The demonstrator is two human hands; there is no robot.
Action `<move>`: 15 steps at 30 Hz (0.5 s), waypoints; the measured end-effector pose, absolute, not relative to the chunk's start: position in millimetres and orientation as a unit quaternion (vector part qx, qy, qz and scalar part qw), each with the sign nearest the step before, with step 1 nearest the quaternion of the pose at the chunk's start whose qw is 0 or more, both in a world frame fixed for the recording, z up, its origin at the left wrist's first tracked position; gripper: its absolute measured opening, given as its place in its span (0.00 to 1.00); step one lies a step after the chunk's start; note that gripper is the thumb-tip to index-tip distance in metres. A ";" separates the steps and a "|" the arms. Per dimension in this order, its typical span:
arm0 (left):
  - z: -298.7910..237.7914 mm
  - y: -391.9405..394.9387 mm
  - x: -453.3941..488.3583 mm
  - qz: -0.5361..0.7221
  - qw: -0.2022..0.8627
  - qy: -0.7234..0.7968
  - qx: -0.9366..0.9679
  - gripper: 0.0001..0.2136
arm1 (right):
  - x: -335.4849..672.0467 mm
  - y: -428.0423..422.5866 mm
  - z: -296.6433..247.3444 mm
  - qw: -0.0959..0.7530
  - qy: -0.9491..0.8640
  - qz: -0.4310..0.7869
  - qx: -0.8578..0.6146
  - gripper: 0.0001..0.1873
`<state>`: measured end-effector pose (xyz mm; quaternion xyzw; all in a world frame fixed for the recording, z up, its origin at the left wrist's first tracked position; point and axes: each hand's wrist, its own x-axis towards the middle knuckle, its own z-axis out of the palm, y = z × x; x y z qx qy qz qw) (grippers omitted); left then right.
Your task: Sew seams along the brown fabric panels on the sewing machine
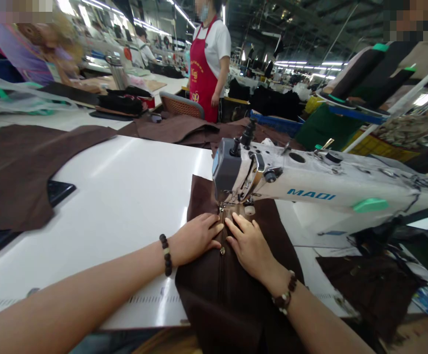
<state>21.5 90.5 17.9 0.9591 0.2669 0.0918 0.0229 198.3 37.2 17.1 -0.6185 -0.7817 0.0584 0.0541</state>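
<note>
A dark brown fabric piece [217, 290] with a zipper [221, 255] down its middle lies under the head of a white sewing machine [309, 189]. My left hand [195, 238] rests flat on the fabric left of the zipper, fingers stretched toward the needle. On the other side of the zipper my right hand [248, 243] presses flat, fingers extended. Both hands sit just in front of the presser foot [224, 207]. Each wrist wears a beaded bracelet.
A white table [118, 196] carries more brown fabric [14, 172] at the left and far side. A person in a red apron [208, 64] stands behind the table beside a chair [180, 104]. Dark fabric [368, 280] lies at the right.
</note>
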 end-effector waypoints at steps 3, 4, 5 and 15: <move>11.2 90.2 19.6 0.126 -0.006 0.272 0.954 0.24 | 203.8 36.7 18.5 0.056 -0.795 0.066 -0.600 0.23; 9.5 90.3 19.3 0.136 -0.014 0.273 0.952 0.25 | 205.9 37.3 19.0 0.058 -0.798 0.068 -0.596 0.23; 7.9 90.4 19.1 0.143 -0.020 0.274 0.951 0.25 | 207.7 38.1 19.1 0.061 -0.800 0.069 -0.592 0.23; -6.3 90.7 22.8 0.130 -0.079 0.248 0.957 0.27 | 209.9 41.2 20.1 0.062 -0.810 0.075 -0.579 0.23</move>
